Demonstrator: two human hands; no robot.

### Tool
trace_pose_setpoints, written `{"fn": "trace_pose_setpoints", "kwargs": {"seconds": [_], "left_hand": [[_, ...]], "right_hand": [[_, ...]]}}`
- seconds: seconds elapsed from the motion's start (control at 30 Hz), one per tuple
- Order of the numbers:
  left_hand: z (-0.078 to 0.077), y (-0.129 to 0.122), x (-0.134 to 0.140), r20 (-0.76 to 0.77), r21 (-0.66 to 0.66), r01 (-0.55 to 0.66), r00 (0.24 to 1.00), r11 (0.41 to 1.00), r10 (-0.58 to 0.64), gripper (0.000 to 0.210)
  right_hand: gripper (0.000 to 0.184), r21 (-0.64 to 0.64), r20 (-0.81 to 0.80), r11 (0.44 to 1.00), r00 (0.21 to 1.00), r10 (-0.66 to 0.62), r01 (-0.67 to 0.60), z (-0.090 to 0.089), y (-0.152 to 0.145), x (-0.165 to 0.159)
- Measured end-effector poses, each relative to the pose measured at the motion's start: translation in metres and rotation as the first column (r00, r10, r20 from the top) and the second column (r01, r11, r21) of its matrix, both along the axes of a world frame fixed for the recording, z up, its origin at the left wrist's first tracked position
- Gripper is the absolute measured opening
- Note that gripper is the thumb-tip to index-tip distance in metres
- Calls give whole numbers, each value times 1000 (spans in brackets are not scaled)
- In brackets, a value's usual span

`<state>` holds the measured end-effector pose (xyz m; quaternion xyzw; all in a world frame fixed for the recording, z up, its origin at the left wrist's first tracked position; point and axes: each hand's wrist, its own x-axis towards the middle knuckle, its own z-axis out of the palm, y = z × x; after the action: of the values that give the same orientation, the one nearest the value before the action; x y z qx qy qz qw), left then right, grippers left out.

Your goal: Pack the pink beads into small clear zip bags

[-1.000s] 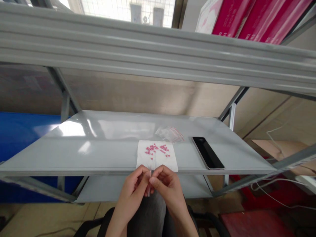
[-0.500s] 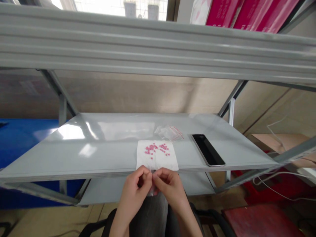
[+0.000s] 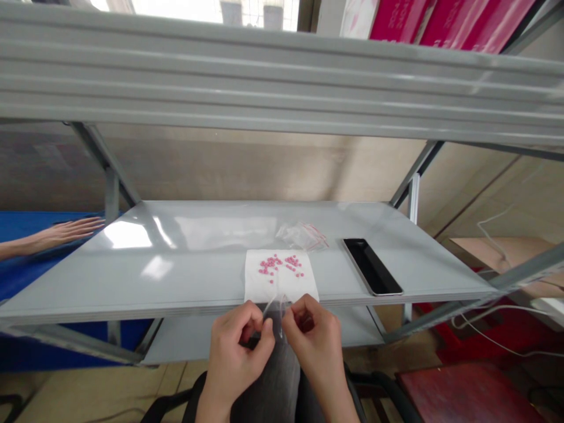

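Observation:
Between my two hands, just off the front edge of the shelf, is a small clear zip bag (image 3: 277, 320). My left hand (image 3: 235, 346) pinches one side of its mouth between thumb and forefinger. On the other side, my right hand (image 3: 316, 341) grips the bag the same way, and the mouth stands apart. Whatever the bag's lower part contains I cannot make out. Just beyond my fingers lies a white paper sheet (image 3: 282, 291) at the shelf's front edge. Several small pink beads (image 3: 268, 264) are scattered on it in two loose clusters.
Flat clear zip bags (image 3: 302, 236) with red strips lie behind the paper. A black-screened phone (image 3: 372, 267) rests to the right on the grey shelf (image 3: 198, 276). Overhead runs an upper shelf (image 3: 282, 82). Another person's hand (image 3: 70, 230) reaches over a blue surface at left.
My hands have moved slightly apart, and the bag's mouth now spreads between them. Another person's hand has come into view at the far left. The beads and phone stay put.

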<state>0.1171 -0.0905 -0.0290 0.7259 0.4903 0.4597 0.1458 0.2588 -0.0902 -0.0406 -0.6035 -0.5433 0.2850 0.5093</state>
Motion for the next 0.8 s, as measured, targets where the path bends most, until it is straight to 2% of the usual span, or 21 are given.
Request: {"fn": "trace_pose_setpoints", "kwargs": {"seconds": [0.07, 0.17, 0.2, 0.33, 0.47, 0.63, 0.7, 0.8], "left_hand": [[1, -1, -2, 33, 21, 106, 994, 994, -107, 10], [-2, 3, -1, -50, -6, 249, 967, 968, -249, 66], [-4, 4, 0, -89, -23, 267, 959, 964, -268, 74], [-10, 8, 2, -158, -37, 276, 947, 961, -278, 67], [-8, 8, -1, -169, -38, 242, 955, 969, -245, 75], [-3, 7, -3, -159, -24, 265, 951, 964, -265, 70], [-3, 6, -3, -145, -4, 264, 954, 965, -261, 70], [-2, 7, -2, -120, -22, 250, 961, 968, -251, 62]], "right_hand": [[18, -44, -57, 997, 996, 67, -70, 3, -2, 4], [23, -103, -151, 979, 976, 158, -174, 7, -4, 7], [24, -114, -169, 976, 972, 164, -185, 7, -5, 7], [30, -140, -189, 975, 971, 147, -175, 9, -5, 6], [33, -139, -215, 976, 967, 134, -166, 11, -4, 7], [34, -148, -354, 941, 904, 238, -306, 7, -2, 9], [31, -127, -414, 930, 871, 266, -344, 7, -2, 9], [20, -23, -386, 966, 893, 231, -259, 11, -7, 10]]}}
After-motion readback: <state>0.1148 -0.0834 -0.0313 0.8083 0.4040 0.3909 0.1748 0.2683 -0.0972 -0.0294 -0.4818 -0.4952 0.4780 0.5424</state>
